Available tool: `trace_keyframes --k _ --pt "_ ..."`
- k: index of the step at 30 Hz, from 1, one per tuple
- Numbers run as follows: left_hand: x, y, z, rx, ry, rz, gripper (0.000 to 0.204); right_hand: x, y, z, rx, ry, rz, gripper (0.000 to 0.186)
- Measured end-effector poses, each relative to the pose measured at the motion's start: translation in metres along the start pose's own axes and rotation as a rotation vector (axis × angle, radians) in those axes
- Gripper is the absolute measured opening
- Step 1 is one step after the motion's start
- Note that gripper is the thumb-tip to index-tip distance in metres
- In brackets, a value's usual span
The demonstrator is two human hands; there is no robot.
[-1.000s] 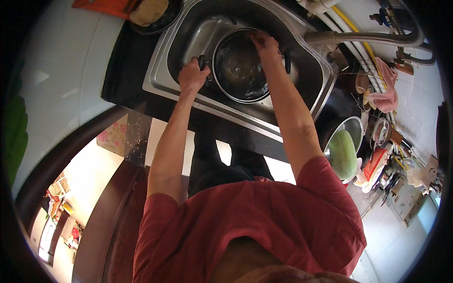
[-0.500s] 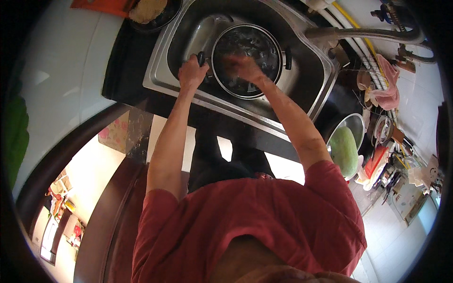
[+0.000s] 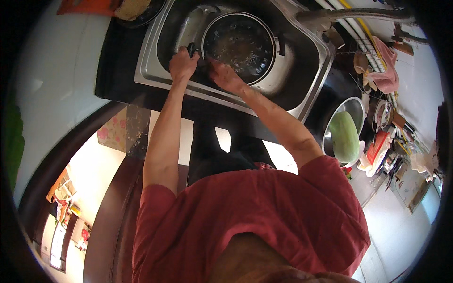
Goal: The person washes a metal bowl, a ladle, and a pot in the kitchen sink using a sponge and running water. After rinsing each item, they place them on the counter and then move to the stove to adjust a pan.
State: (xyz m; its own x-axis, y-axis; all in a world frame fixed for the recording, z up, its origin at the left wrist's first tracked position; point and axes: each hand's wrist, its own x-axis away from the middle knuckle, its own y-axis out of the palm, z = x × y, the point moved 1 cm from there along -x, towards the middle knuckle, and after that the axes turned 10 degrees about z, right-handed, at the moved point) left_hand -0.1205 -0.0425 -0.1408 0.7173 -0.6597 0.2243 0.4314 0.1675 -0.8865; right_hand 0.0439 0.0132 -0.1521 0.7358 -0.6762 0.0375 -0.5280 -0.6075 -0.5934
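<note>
A round dark pot [image 3: 275, 49] with a pale rim sits in the steel sink [image 3: 302, 61]. Rippling water with bubbles fills much of it. My left hand [image 3: 182, 64] is closed round the black pot handle [image 3: 191, 48] on the left side. At the pot's near left edge is my right hand [image 3: 225, 78], its fingers curled together and pointing toward the left hand. What those fingers hold, if anything, is hidden. A second black handle [image 3: 281, 46] sticks out on the pot's right.
A grey faucet [image 3: 339, 15] reaches in at the upper right. Right of the sink, a metal bowl [image 3: 359, 109] holds a long green melon [image 3: 344, 137]. A pink cloth [image 3: 388, 70] hangs by the wall. At the far left corner stands a dark dish with something tan [image 3: 132, 9].
My right hand has moved from over the water to the pot's near left edge. The water now swirls with bubbles. My left hand keeps its hold on the handle.
</note>
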Motion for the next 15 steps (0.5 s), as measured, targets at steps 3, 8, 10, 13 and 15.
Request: trace_keyframes --k 3,8,10,13,15 --pt "0.001 0.005 -0.008 -0.012 0.016 0.012 0.043 0.027 -0.010 0.025 0.115 0.014 -0.243 0.041" --pt "0.002 0.001 -0.002 0.009 0.001 0.051 0.040 0.035 -0.086 0.042 0.828 0.037 -0.843 0.039" --pt "0.002 -0.001 0.000 -0.002 0.000 0.066 0.040 0.035 -0.088 0.065 0.840 -0.015 -0.775 0.038" --pt "0.004 0.001 0.002 -0.001 0.001 0.068 0.040 0.046 -0.054 0.085 0.288 0.139 -0.698 0.041" --pt "0.005 0.001 0.001 0.000 -0.011 0.067 0.039 0.047 -0.053 0.076 0.185 0.051 -0.708 0.044"
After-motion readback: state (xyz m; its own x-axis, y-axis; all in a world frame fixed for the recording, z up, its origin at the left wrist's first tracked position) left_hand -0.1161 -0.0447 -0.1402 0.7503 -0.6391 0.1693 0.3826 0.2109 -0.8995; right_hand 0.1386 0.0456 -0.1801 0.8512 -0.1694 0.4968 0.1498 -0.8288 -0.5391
